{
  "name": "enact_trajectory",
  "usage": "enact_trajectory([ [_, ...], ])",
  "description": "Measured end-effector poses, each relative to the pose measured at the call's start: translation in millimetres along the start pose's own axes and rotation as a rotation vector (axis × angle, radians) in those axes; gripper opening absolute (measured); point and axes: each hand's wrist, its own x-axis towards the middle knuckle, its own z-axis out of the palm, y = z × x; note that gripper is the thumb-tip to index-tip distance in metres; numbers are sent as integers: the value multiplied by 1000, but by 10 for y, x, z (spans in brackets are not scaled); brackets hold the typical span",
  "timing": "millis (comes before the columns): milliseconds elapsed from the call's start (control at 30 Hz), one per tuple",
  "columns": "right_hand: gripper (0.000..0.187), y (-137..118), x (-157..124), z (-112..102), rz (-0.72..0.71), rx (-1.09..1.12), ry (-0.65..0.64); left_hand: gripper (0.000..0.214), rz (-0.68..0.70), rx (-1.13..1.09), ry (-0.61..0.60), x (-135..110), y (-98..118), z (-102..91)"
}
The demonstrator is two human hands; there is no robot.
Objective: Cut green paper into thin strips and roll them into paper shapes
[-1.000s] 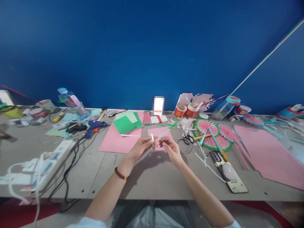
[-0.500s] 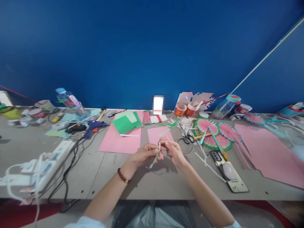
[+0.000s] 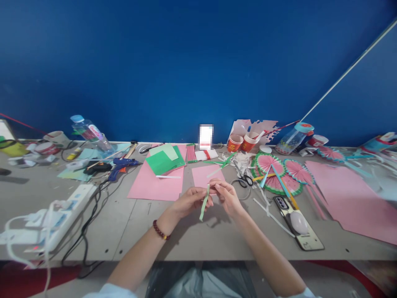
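Observation:
My left hand (image 3: 190,200) pinches a narrow pale green paper strip (image 3: 204,205) between thumb and fingers; its loose end hangs down toward me. My right hand (image 3: 227,196) is closed too, thumb and fingertips pinched together at the strip's upper end, close against the left fingertips. The fingers partly hide that end. Both hands are just above the grey table, in front of a small pink paper sheet (image 3: 203,176). Just beyond the right hand lie black-handled scissors (image 3: 247,180).
Green paper (image 3: 164,163) lies on a pink sheet (image 3: 139,188) at left, near a blue glue gun (image 3: 119,167) and a power strip (image 3: 72,215). Pleated watermelon fans (image 3: 271,165), a phone (image 3: 310,238) and paper cups (image 3: 235,142) are at right.
The strip's loose end has turned, so that it hangs straighter and shows more of its flat face. My right fingers have shifted slightly; both hands stay in about the same place.

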Motion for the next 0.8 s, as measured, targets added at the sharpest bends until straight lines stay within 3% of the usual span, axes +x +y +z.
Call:
enact_trajectory([
  [367,27,10,17,-21,-114,-229,63,37,111,188,281,37,-31,27],
  [600,27,-11,1,16,-193,-349,43,34,201,196,274,5,-17,22],
  [800,27,15,-1,9,-206,-391,45,43,193,117,266,26,1,21],
])
